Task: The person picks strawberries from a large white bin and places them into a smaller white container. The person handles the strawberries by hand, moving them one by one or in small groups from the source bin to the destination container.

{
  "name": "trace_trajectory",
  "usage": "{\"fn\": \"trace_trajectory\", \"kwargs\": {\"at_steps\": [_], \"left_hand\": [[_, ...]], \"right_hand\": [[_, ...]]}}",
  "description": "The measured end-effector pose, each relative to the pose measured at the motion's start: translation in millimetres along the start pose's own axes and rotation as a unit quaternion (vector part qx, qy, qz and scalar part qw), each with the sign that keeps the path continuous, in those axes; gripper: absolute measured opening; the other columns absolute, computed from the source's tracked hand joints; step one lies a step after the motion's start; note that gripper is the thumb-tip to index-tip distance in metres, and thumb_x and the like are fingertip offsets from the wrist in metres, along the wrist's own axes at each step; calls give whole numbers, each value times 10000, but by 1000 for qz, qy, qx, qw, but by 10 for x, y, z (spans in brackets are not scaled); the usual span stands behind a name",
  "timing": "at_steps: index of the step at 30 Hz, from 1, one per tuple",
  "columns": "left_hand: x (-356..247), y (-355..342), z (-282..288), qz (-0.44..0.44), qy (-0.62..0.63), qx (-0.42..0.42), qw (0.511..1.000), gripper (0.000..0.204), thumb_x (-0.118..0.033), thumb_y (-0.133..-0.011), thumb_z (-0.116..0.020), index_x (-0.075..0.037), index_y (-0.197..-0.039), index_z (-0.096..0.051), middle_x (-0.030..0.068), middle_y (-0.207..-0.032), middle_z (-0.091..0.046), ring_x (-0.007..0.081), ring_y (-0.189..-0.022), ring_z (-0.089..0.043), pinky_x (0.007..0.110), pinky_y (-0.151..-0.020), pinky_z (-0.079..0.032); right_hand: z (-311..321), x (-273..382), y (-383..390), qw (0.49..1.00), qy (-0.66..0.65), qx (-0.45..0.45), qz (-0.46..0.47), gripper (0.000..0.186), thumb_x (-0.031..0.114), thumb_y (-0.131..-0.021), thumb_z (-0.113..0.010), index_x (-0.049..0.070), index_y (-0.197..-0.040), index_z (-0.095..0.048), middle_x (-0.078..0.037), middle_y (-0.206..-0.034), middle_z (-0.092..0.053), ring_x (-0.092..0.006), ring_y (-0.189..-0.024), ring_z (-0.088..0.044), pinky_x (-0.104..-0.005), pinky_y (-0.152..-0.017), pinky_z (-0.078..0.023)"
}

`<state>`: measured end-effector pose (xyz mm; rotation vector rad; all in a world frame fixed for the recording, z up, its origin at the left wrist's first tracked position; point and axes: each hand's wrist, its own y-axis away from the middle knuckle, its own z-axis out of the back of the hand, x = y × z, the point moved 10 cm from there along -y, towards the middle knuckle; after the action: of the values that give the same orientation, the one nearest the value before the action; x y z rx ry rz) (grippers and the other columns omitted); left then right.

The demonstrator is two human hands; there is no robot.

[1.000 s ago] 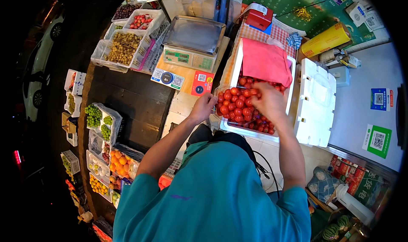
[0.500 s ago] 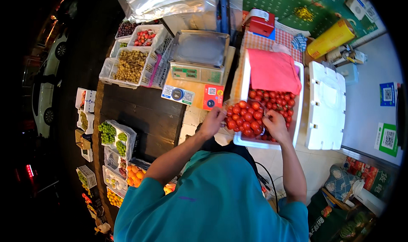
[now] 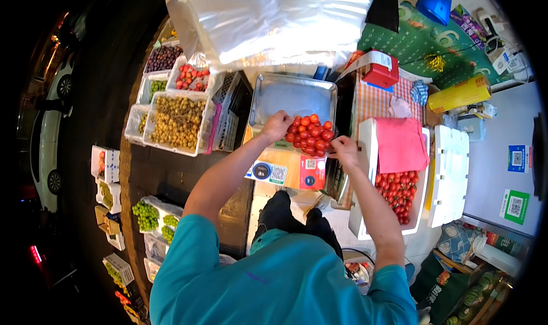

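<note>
My left hand [image 3: 277, 125] and my right hand [image 3: 346, 153] grip opposite sides of a clear plastic tub heaped with red cherry tomatoes [image 3: 311, 135]. The tub hangs at the front edge of a weighing scale's metal tray [image 3: 294, 93] and partly covers the scale's display; I cannot tell whether it touches the tray. To the right stands a white foam box [image 3: 361, 211] of loose cherry tomatoes, partly covered by a pink cloth [image 3: 401, 144]. My right forearm passes over the box's near left side.
Crates of longans [image 3: 177, 122], red fruit [image 3: 192, 77] and dark grapes [image 3: 163, 58] stand left of the scale. A foam lid [image 3: 449, 176] lies right of the box. Above the scale hang clear plastic bags [image 3: 274, 22]. Green grapes [image 3: 146, 216] sit at the lower left.
Both hands have carried the tub of cherry tomatoes from above the foam box, leftward and forward to the scale. The view has shifted, with the hanging bags now covering more of the top.
</note>
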<state>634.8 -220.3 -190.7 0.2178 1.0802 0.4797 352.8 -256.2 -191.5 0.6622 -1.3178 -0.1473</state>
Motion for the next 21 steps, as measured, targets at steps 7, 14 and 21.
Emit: {"fn": "trace_trajectory", "kwargs": {"at_steps": [7, 14, 21], "left_hand": [[260, -1235, 225, -9, -134, 5, 991, 393, -376, -984, -629, 6, -1069, -669, 201, -995, -729, 325, -929, -705, 423, -836, -543], [230, -1685, 43, -27, -103, 0, 994, 358, -352, -983, -634, -23, -1120, -668, 165, -1037, -732, 311, -963, -704, 417, -858, -546], [238, -986, 771, -108, 64, -234, 964, 266, -224, -982, -648, -43, -1175, -678, 182, -1050, -746, 296, -965, -733, 391, -843, -562]], "right_hand": [[-807, -681, -713, 978, -170, -68, -102, 166, 133, -928, -663, -8, -992, -605, -109, -880, -688, -199, -736, -695, -348, -672, -608], [-1142, -866, -750, 942, -275, -112, -157, 171, 152, -967, -682, 10, -1042, -625, -116, -922, -718, -216, -792, -720, -336, -700, -628], [-1027, -477, 60, 961, -180, 72, -199, 239, 192, -997, -643, -6, -1131, -644, -107, -965, -726, -202, -784, -719, -311, -703, -596]]}}
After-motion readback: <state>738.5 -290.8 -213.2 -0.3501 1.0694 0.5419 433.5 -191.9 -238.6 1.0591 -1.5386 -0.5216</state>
